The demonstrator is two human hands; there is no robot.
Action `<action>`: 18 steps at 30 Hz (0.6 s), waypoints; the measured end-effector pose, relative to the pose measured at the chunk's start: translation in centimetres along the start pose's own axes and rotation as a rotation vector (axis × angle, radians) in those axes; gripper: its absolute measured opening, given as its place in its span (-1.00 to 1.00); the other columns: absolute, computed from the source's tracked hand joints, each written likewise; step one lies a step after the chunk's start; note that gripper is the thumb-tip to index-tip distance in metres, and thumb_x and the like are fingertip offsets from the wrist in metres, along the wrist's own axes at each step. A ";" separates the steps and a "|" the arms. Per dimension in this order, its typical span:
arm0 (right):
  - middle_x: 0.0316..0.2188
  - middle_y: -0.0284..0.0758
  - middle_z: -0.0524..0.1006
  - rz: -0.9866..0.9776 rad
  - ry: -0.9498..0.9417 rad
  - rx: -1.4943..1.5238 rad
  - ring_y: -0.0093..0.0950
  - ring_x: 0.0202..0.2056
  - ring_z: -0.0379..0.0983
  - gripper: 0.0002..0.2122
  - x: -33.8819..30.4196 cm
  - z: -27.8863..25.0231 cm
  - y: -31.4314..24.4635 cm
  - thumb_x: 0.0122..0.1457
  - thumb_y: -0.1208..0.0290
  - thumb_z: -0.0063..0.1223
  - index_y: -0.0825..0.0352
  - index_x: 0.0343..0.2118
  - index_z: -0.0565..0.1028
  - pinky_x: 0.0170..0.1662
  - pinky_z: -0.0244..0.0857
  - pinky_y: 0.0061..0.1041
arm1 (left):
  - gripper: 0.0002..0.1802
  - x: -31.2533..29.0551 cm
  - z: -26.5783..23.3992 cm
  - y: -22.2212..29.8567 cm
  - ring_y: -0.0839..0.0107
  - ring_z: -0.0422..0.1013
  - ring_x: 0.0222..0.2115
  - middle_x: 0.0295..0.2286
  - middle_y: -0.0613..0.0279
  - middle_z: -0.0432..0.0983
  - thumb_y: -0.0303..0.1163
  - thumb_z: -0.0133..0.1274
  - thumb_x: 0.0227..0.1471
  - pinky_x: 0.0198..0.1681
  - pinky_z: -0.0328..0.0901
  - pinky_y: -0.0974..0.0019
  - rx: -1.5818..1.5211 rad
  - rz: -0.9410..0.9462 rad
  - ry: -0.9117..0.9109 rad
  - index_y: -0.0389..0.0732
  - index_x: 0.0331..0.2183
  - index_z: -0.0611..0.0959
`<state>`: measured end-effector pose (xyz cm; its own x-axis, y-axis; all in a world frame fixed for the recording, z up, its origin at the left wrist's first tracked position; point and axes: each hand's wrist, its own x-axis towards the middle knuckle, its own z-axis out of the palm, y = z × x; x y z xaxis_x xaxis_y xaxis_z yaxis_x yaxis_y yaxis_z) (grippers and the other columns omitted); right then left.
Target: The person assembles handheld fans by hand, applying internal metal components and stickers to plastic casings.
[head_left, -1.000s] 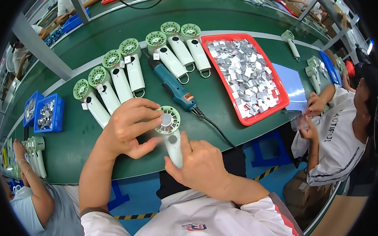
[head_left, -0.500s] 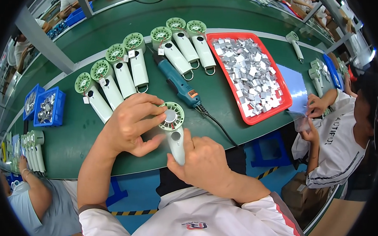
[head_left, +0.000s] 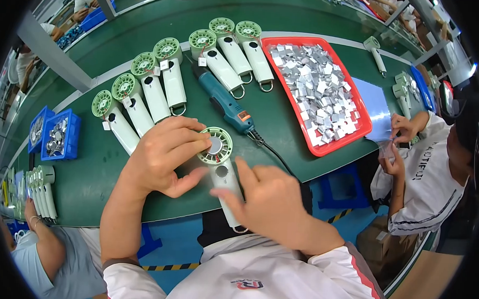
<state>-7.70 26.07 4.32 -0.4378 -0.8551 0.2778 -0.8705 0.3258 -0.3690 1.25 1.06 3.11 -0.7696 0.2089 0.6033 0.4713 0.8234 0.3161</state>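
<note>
A pale green handheld fan (head_left: 225, 173) lies in front of me at the table's near edge, its round head away from me and its handle toward me. An open grille with red wires rings the silver disc at its centre. My left hand (head_left: 164, 154) grips the left rim of the head with its fingertips, the thumb held apart beside the handle. Over the right side of the handle is my right hand (head_left: 272, 199), slightly blurred, index finger and thumb spread and holding nothing. Behind lies a teal electric screwdriver (head_left: 223, 98) with a black cord.
Several similar fans (head_left: 156, 95) stand in a slanting row on the green table (head_left: 104, 181). A red tray (head_left: 366, 125) holds many small silver-white squares. Blue bins (head_left: 63, 155) with metal discs sit at left. A co-worker (head_left: 425, 173) handles a clear bag at right.
My right hand has let go of the handle and shifted right, its fingers spreading. More of the handle and its end loop now show. My left hand stays at the fan head.
</note>
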 end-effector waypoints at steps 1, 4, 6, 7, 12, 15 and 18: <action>-0.49 -0.17 0.63 0.001 -0.005 -0.001 -0.23 -0.50 0.60 -0.49 0.7 -0.3 0.7 0.19 0.16 0.46 0.57 -0.01 0.65 -0.42 0.49 -0.30 | -0.47 0.0 0.1 -0.1 -0.07 0.65 -0.14 -0.22 0.04 0.71 -0.46 0.45 -0.33 -0.02 0.59 -0.02 -0.011 0.000 0.007 -0.33 -0.17 0.76; -0.29 -0.16 0.67 -0.225 0.293 0.156 -0.21 -0.33 0.64 -0.70 3.7 -0.8 3.3 0.18 0.51 0.38 0.49 -0.03 0.68 -0.29 0.54 -0.32 | -0.47 0.5 0.1 0.2 -0.07 0.65 -0.14 -0.22 0.04 0.71 -0.47 0.45 -0.34 -0.07 0.59 0.01 -0.007 0.005 0.002 -0.32 -0.18 0.75; -0.14 -0.14 0.68 -0.548 0.313 0.271 -0.17 -0.18 0.64 -0.67 5.6 -0.1 4.7 0.05 0.73 0.28 0.50 -0.07 0.69 -0.14 0.56 -0.27 | -0.47 0.5 0.1 0.1 -0.07 0.65 -0.15 -0.23 0.05 0.70 -0.47 0.45 -0.34 -0.09 0.58 0.02 -0.010 0.009 0.010 -0.32 -0.18 0.75; -0.14 -0.14 0.68 -0.551 0.306 0.275 -0.17 -0.18 0.64 -0.67 5.8 0.5 4.9 0.05 0.73 0.28 0.50 -0.07 0.69 -0.14 0.56 -0.27 | -0.47 0.4 0.2 0.1 -0.06 0.64 -0.15 -0.23 0.05 0.69 -0.47 0.46 -0.34 -0.11 0.58 0.02 -0.007 0.014 0.015 -0.32 -0.18 0.75; -0.10 -0.10 0.68 -0.616 0.199 0.330 -0.12 -0.15 0.65 -0.63 6.1 2.0 5.7 -0.03 0.71 0.24 0.53 -0.08 0.67 -0.08 0.56 -0.17 | -0.47 0.4 0.3 0.1 -0.06 0.64 -0.16 -0.24 0.04 0.67 -0.48 0.48 -0.33 -0.14 0.58 0.03 -0.007 0.018 0.032 -0.33 -0.18 0.75; -0.10 -0.10 0.68 -0.651 0.199 0.391 -0.12 -0.15 0.65 -0.65 6.3 2.4 6.4 -0.02 0.71 0.23 0.54 -0.09 0.67 -0.07 0.55 -0.17 | -0.45 0.3 0.1 0.2 -0.06 0.63 -0.16 -0.25 0.02 0.65 -0.48 0.49 -0.35 -0.15 0.57 0.02 -0.002 0.016 0.027 -0.34 -0.18 0.75; -0.14 -0.17 0.69 -0.659 0.205 0.372 -0.14 -0.14 0.64 -0.62 6.8 2.4 7.0 -0.06 0.71 0.22 0.48 -0.09 0.70 -0.06 0.54 -0.14 | -0.44 0.4 0.2 0.2 -0.09 0.62 -0.17 -0.24 0.00 0.64 -0.48 0.50 -0.36 -0.15 0.56 0.00 0.012 0.033 0.019 -0.35 -0.18 0.74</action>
<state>-16.18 21.58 1.52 0.0788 -0.7220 0.6874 -0.8482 -0.4109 -0.3343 0.95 1.39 3.24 -0.7455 0.2264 0.6269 0.4911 0.8225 0.2869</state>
